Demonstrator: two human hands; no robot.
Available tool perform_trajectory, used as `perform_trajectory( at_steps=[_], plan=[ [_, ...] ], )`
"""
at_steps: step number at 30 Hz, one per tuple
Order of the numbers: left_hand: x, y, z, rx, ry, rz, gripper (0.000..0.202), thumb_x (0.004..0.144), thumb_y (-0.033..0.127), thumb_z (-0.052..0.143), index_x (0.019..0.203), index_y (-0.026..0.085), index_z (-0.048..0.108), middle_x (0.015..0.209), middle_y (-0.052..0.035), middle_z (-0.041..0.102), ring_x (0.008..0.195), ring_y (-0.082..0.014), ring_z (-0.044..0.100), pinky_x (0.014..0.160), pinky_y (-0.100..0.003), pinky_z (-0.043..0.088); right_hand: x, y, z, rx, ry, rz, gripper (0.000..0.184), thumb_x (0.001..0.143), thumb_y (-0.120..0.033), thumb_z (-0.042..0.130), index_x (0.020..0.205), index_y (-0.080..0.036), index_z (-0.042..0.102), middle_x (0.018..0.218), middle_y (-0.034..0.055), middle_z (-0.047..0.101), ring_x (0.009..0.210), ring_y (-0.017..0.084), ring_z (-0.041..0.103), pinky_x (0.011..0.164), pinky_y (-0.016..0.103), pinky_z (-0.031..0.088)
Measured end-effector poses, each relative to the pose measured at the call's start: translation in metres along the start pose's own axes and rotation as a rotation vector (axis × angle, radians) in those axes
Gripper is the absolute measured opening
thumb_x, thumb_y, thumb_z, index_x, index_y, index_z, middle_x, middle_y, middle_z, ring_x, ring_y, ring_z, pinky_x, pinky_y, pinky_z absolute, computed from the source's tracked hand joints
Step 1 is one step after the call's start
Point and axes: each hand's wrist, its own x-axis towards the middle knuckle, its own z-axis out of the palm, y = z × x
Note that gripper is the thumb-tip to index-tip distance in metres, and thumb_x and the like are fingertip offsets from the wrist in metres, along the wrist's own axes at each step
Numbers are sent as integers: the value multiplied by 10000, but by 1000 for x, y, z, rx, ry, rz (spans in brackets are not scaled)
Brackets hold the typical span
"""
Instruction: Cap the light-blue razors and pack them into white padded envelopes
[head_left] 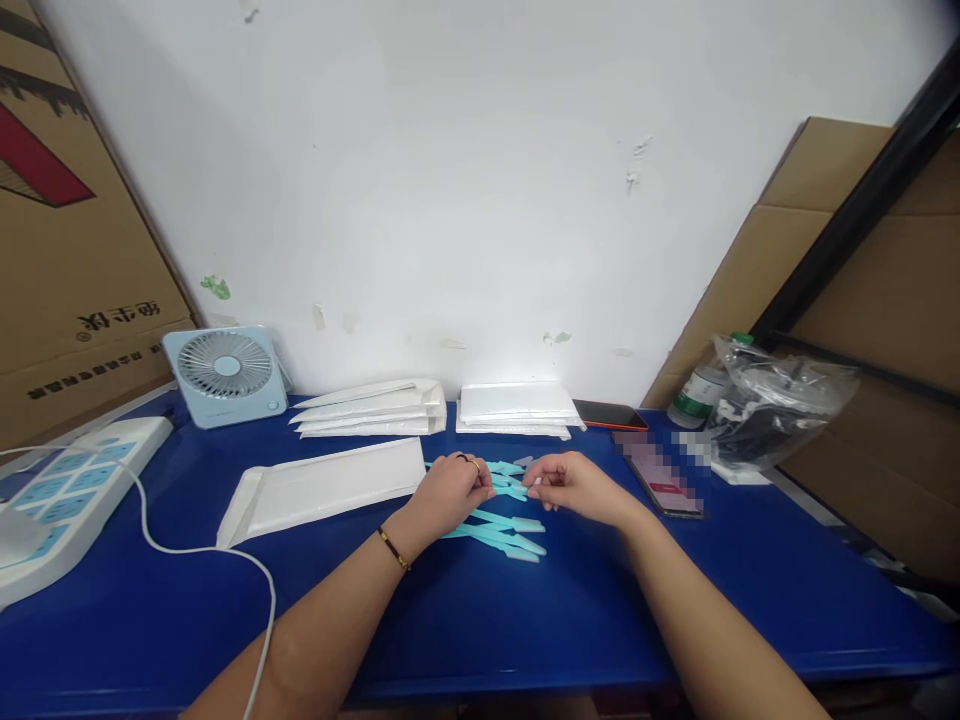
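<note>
Several turquoise eyebrow razors (510, 543) with slim handles and pale blade ends lie in a loose pile on the blue table. My left hand (452, 490) is above the pile, thumb and fingers closed on the handle of one turquoise eyebrow razor (511, 490). Its blade end points right, toward my right hand (576, 487). That hand is pinched at the razor's tip, around a small pale piece that looks like a blade cap (537, 482). Just behind the fingertips, a translucent piece (523, 462) lies among more razors. Fingers partly hide the handles.
A white padded envelope (330, 490) lies left of my left hand. Two envelope stacks (367, 410) stand along the wall. A fan (227, 375), power strip (82, 490) and white cable (180, 550) are left; phones (664, 480), a bottle (697, 395) and a plastic-wrapped item (772, 410) are right.
</note>
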Motion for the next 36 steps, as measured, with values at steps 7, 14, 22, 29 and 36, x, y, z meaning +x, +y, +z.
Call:
perform_trajectory(
  at_steps=[7, 14, 22, 29, 36],
  plan=[
    [-1, -10, -9, 99, 55, -84, 221, 802, 361, 576, 963, 210, 591, 894, -33, 633, 885, -205, 570, 723, -292, 391, -4, 19, -28, -311, 244, -17, 188, 783, -297, 556, 863, -173, 672, 678, 25, 632, 580, 142, 567, 541, 253, 429],
    [0, -24, -7, 233, 2, -125, 110, 811, 288, 548, 853, 196, 593, 874, -46, 642, 818, -198, 595, 696, -288, 399, 1, 31, -30, -522, 193, 11, 166, 688, -279, 665, 836, -207, 674, 761, 28, 623, 648, 156, 554, 584, 250, 405],
    [3, -30, -3, 228, 54, -125, 176, 809, 277, 540, 964, 203, 581, 996, -54, 604, 944, -213, 565, 778, -297, 420, 8, 34, -21, -496, 197, 1, 136, 738, -276, 620, 852, -204, 637, 793, 22, 617, 666, 145, 539, 593, 239, 390],
    [6, -34, 1, 198, 96, -44, 208, 820, 276, 535, 1013, 231, 595, 1062, -36, 591, 1002, -214, 511, 820, -314, 395, 6, 33, -20, -473, 205, 5, 75, 732, -249, 606, 769, -186, 625, 677, 4, 602, 598, 128, 522, 546, 220, 367],
    [9, -33, -2, 101, 134, -60, 85, 818, 279, 546, 813, 219, 606, 857, -9, 635, 911, -200, 525, 778, -316, 376, 6, 22, -14, -207, 189, -60, 220, 803, -382, 573, 852, -176, 633, 688, 11, 630, 589, 126, 548, 552, 229, 414]
  ],
)
